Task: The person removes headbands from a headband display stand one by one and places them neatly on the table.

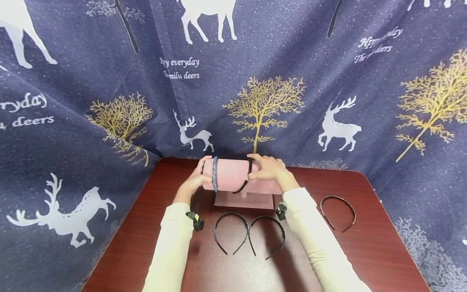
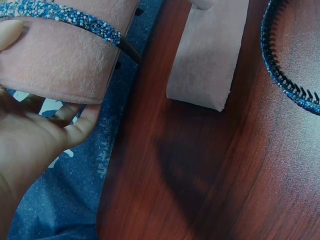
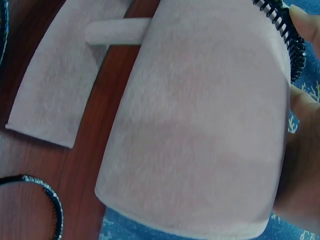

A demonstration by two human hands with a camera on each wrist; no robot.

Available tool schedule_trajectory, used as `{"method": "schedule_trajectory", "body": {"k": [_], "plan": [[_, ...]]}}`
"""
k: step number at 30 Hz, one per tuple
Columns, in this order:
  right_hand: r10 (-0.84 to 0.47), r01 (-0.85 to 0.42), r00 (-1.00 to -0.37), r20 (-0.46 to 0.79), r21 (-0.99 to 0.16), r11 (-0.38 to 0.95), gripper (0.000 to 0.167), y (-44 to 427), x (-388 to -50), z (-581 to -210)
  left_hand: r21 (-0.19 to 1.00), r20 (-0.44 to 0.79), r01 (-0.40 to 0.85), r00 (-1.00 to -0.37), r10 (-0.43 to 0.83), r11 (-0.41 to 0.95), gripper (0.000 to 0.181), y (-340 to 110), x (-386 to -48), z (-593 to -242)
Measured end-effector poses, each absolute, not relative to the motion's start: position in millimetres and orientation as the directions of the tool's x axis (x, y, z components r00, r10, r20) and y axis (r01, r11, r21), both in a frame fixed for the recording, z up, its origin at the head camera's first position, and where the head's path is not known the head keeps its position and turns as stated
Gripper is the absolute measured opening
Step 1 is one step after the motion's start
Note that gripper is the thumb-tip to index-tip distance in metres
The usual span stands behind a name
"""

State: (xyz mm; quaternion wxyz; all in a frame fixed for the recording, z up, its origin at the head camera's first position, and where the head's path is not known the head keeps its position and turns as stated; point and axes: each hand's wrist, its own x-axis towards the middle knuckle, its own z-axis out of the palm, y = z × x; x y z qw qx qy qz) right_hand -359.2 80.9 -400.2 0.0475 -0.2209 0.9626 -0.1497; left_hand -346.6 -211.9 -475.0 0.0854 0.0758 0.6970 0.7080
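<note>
A pink padded headband stand (image 1: 230, 172) has a horizontal roll on a post above a flat base. Near the roll's left end sits a blue glittery headband (image 1: 215, 174). My left hand (image 1: 195, 179) grips that end, thumb on the front beside the band; fingers (image 2: 82, 125) curl at the end rim in the left wrist view. Farther right, a black toothed headband (image 1: 240, 187) slants round the roll. My right hand (image 1: 269, 168) holds it, thumb at its front and fingers at the top. In the right wrist view its teeth (image 3: 280, 22) face the roll, and the hand is partly cut off.
Two dark headbands (image 1: 231, 213) lie side by side on the reddish wooden table (image 1: 142, 247), in front of the stand's base (image 1: 242, 200). Another headband (image 1: 337, 197) lies at the right. Behind the table hangs a blue curtain (image 1: 233, 52) with deer and trees.
</note>
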Motion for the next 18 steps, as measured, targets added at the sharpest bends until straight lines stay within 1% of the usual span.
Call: {"method": "schedule_trajectory", "body": {"k": [7, 10, 18], "plan": [[-0.443, -0.413, -0.896, -0.031, -0.309, 0.857, 0.088, 91.1, -359.5, -399.4, 0.998, -0.003, -0.018, -0.965, 0.262, -0.057, 0.097, -210.7, -337.5, -462.3], [-0.441, -0.413, -0.897, -0.028, -0.304, 0.858, 0.087, 95.4, -359.1, -399.7, 0.998, -0.007, -0.022, -0.962, 0.274, -0.052, 0.098, -209.5, -333.2, -456.3], [-0.431, -0.385, -0.901, -0.05, -0.366, 0.847, 0.089, 110.2, -358.6, -401.2, 0.998, -0.006, -0.022, -0.959, 0.282, -0.054, 0.098, -209.3, -333.6, -454.6]]}}
